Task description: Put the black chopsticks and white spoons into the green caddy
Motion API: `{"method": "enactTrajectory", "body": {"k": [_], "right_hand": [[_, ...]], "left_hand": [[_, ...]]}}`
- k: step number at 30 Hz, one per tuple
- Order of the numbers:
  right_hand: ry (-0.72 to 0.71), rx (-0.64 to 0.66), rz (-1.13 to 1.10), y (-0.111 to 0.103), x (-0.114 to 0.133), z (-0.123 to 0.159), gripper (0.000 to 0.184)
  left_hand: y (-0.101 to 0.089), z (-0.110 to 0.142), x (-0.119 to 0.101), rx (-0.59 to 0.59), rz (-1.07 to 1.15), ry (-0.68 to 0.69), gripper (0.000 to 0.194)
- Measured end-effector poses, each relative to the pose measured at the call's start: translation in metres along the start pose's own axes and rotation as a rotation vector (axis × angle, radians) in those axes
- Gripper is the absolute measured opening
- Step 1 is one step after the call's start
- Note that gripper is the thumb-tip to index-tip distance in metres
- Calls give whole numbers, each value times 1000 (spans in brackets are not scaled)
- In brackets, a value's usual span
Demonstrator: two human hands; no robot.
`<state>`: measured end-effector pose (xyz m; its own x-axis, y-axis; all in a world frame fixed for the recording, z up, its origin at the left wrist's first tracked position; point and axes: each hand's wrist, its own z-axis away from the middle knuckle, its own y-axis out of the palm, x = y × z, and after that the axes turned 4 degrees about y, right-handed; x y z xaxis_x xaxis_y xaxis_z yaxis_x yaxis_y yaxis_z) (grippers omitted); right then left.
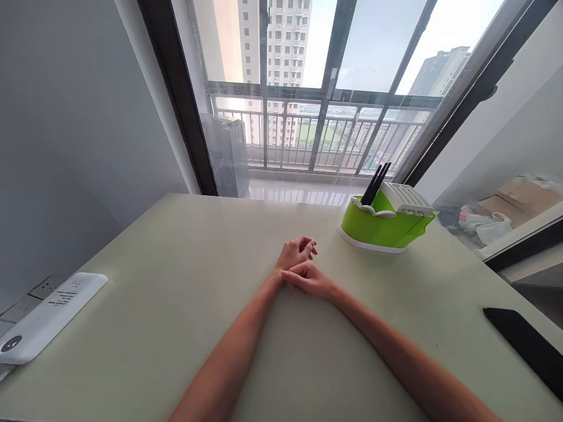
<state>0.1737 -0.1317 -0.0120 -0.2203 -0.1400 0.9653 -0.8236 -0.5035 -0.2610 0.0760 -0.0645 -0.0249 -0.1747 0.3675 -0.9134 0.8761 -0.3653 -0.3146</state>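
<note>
My left hand (298, 252) rests on the pale table (211, 252) near its middle, fingers loosely curled in with nothing visible in them. Just below it, my right hand (311, 280) lies across the left wrist. Its fingers are folded, and one fingertip touches the wrist. Beyond and to the right of both hands stands a bright green utensil holder (373, 230) with a white base. Black chopsticks (375, 184) lean upright out of it, and a white slotted top (407, 198) covers its right part. Neither hand touches the holder.
At the left edge lies a long white device (57, 313) beside a wall socket (46, 287). A flat black object (528, 346) is at the right edge. Sliding glass doors (325, 105) face the far table edge. Cardboard boxes (523, 199) and bags sit at the right.
</note>
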Motion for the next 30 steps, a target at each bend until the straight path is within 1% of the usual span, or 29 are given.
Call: {"method": "enactTrajectory", "body": {"k": [2,4,6,8,11,13,15,18,20,22,25,30], "right_hand": [[9,46,14,-1,1,1,60],[-21,90,102,-5,2,4,56],[-89,109,296,-14,5,11,51],[-140,130,525,-27,12,22,46],[-121,159,750,-53,30,42,34],[-113,137,833,-72,48,53,23],[-142,93,946,-92,68,61,18],[-311,42,1196,-119,95,68,19],[-436,14,1343,-136,107,72,21],[-519,-11,1413,-152,114,74,22],[-581,-9,1476,-177,118,77,22],[-688,-1,1737,-217,119,78,19]], "left_hand": [[-1,-1,1,6,-6,2,31],[-2,-1,2,2,-24,3,30],[-3,-2,3,-3,-39,9,29],[-3,-2,3,-3,-41,18,29],[-3,-1,4,0,-47,26,30],[-3,0,3,2,-55,29,30],[-4,0,3,6,-61,30,31],[-5,0,3,14,-69,31,32],[-5,0,4,19,-76,33,33],[-5,1,6,25,-83,36,33],[-5,1,7,32,-93,40,33],[-6,1,8,40,-113,47,32]]}}
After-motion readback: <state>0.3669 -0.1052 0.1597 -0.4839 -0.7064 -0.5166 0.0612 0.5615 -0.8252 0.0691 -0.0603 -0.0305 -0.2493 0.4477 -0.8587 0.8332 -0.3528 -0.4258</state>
